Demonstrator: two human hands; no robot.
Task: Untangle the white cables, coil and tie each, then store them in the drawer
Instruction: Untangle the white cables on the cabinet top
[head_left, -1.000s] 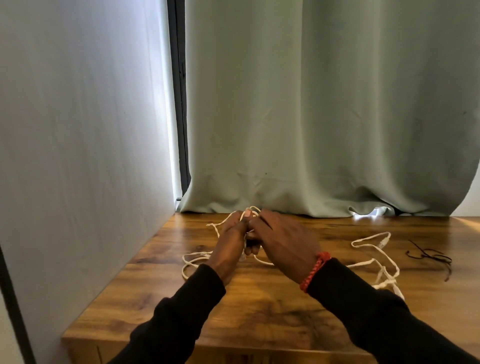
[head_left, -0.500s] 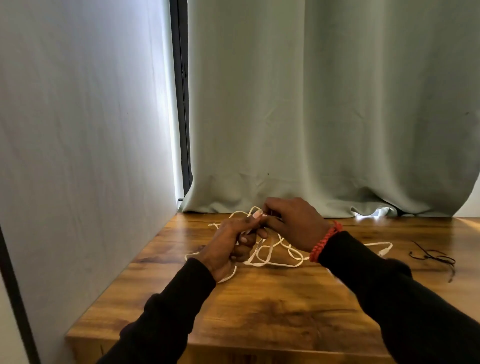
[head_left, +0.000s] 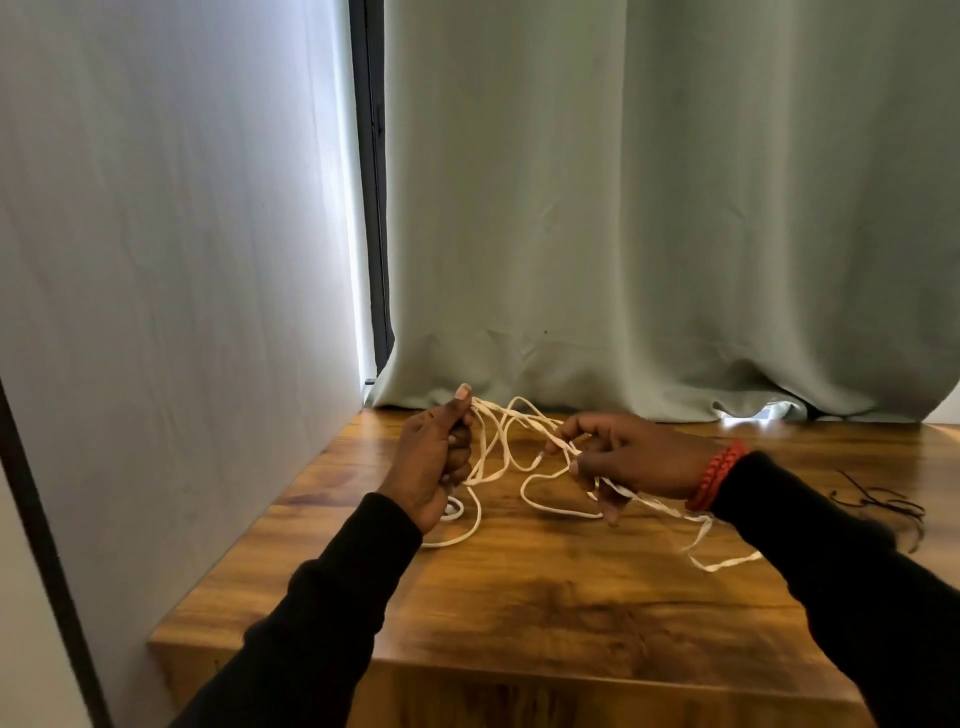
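Left hand (head_left: 434, 462): fist clamped round gathered strands of the white cables (head_left: 501, 441), thumb up, at 9 o'clock of the tangle. White cables: loops strung between both hands above the wooden table (head_left: 545, 597), long axis 9 to 3 o'clock, slack trailing to 4 o'clock. Right hand (head_left: 631, 460): fingers pinch and hook strands; judged nearer the loose end.

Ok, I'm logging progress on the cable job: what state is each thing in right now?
white cables: still tangled, uncoiled, strung between both hands, loops on the table
left hand: grips a bunch of cable
right hand: pinches a strand
black cord: loose on the table, untouched
curtain: drawn
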